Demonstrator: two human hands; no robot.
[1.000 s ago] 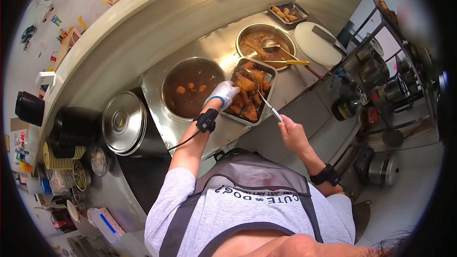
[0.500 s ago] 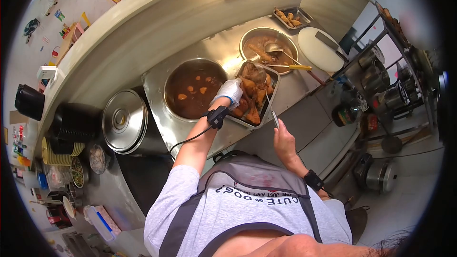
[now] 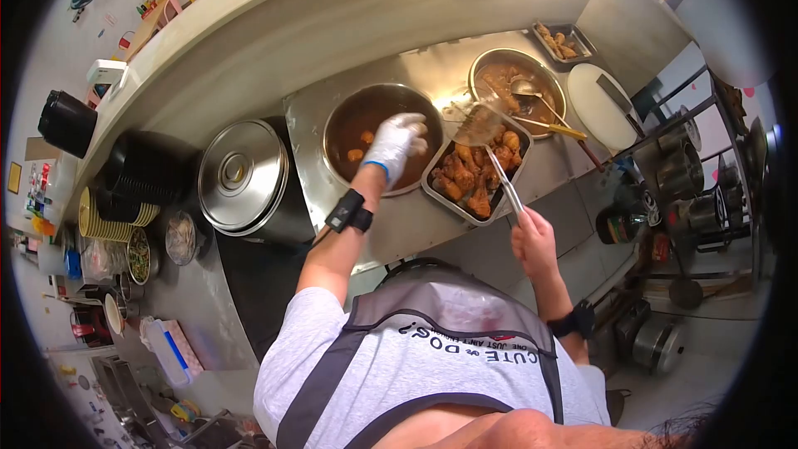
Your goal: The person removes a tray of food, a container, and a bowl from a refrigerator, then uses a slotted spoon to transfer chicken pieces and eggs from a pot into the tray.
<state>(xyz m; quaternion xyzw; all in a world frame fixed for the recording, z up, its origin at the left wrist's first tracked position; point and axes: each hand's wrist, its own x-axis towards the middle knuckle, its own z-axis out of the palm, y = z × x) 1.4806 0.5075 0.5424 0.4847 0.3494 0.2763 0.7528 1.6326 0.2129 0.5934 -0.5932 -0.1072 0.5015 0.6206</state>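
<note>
My left hand (image 3: 396, 150), in a clear plastic glove, hangs over a large metal pot (image 3: 334, 143) of brown liquid with a few round pieces floating in it. Its fingers are bent but apart, and I see nothing held. My right hand (image 3: 534, 241) is closed round the handle of a mesh skimmer (image 3: 480, 126). The skimmer's head is above the far left edge of a metal tray (image 3: 446, 207). Browned chicken legs (image 3: 476, 173) fill that tray.
A second pot (image 3: 509, 76) holds a ladle (image 3: 524, 87) in brown liquid. Beyond it are a smaller tray of browned pieces (image 3: 559, 43) and a white round board (image 3: 588, 106) with a knife. A lidded pot (image 3: 237, 175) stands left; a metal rack (image 3: 706, 145) stands right.
My left hand has left the tray for a place over the pot. The skimmer has lifted off the chicken legs toward the tray's far edge. The whole view has shifted.
</note>
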